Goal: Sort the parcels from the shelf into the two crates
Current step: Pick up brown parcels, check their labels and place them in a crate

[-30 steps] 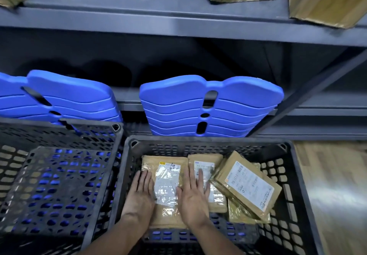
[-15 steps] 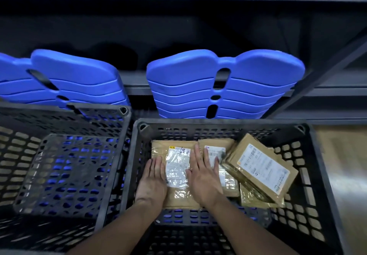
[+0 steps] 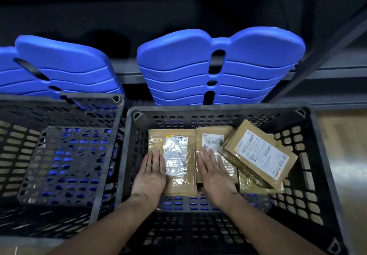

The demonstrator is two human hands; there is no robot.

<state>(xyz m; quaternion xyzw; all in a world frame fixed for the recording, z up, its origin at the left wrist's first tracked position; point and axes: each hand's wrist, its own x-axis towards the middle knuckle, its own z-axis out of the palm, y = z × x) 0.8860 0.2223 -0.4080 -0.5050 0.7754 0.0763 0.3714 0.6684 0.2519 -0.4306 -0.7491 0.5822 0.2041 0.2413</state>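
Two black perforated crates stand side by side. The right crate [image 3: 319,167] holds several brown parcels with white labels. My left hand [image 3: 152,173] lies flat, fingers straight, on the leftmost parcel [image 3: 178,151]. My right hand [image 3: 213,172] lies flat on the middle parcel [image 3: 211,137]. A third parcel [image 3: 258,153] rests tilted at the right, overlapping the middle one and lying on another parcel [image 3: 251,185] beneath. No parcels lie in the left crate [image 3: 117,135].
Stacks of blue plastic lids [image 3: 218,66] lean against the dark shelf frame behind both crates, another blue stack [image 3: 59,66] at the left. A diagonal shelf brace [image 3: 325,52] runs at the right. Wooden floor [image 3: 341,155] shows right of the crates.
The camera has tilted down, so the upper shelf and its parcels have left the view. My right hand has shifted from the gap between the parcels onto the middle parcel.
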